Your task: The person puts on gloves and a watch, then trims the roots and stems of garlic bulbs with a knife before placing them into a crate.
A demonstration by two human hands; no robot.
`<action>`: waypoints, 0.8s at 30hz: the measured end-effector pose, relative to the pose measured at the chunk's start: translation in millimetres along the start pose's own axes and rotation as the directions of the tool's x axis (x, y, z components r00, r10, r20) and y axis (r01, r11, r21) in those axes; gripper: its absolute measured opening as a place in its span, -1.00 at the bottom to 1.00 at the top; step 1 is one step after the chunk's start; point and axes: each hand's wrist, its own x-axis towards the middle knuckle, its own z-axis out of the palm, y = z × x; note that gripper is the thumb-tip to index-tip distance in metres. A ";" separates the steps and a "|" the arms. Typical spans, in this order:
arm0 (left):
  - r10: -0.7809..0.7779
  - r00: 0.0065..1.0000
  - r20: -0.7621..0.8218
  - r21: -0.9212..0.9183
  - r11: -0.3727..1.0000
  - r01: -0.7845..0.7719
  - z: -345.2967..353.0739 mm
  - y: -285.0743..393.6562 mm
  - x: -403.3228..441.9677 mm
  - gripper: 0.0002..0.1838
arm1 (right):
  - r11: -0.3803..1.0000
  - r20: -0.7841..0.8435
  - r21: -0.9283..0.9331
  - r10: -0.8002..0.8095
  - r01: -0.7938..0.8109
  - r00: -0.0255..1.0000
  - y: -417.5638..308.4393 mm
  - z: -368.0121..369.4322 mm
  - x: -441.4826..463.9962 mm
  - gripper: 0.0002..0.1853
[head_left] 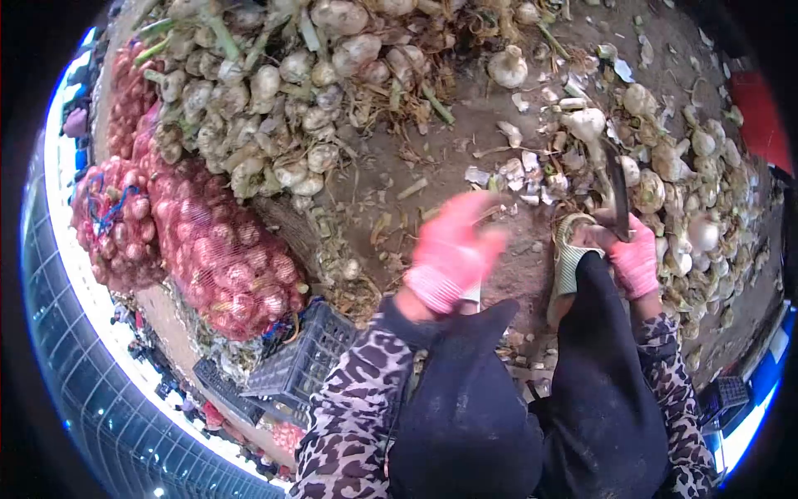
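1 head-worn camera, wide view, facing forward-down

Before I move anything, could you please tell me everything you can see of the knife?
The knife has a long, narrow, slightly curved dark blade that looks like metal, with a paler streak along part of it. It points away from the person, gripped in the pink-gloved right hand, which hides most or all of the handle. The blade is beside the stem of a garlic bulb; whether they touch, I cannot tell.
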 end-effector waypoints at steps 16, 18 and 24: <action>-0.340 0.799 -0.496 0.323 0.782 0.533 -171.3 29.4 -123.6 -0.64 | 0.987 -0.031 0.158 0.001 0.004 1.000 -6.4 -3.8 -8.6 -0.77; -0.297 0.753 -0.587 0.505 0.592 0.628 -207.1 65.9 -169.3 -0.66 | 0.981 -0.024 0.193 -0.010 0.014 1.000 -2.0 -0.6 -8.2 -0.77; -0.765 0.353 -0.538 0.753 -0.249 0.609 -245.3 95.2 -227.4 -0.41 | 0.988 0.046 0.150 -0.029 0.022 0.999 1.8 4.7 -3.1 -0.70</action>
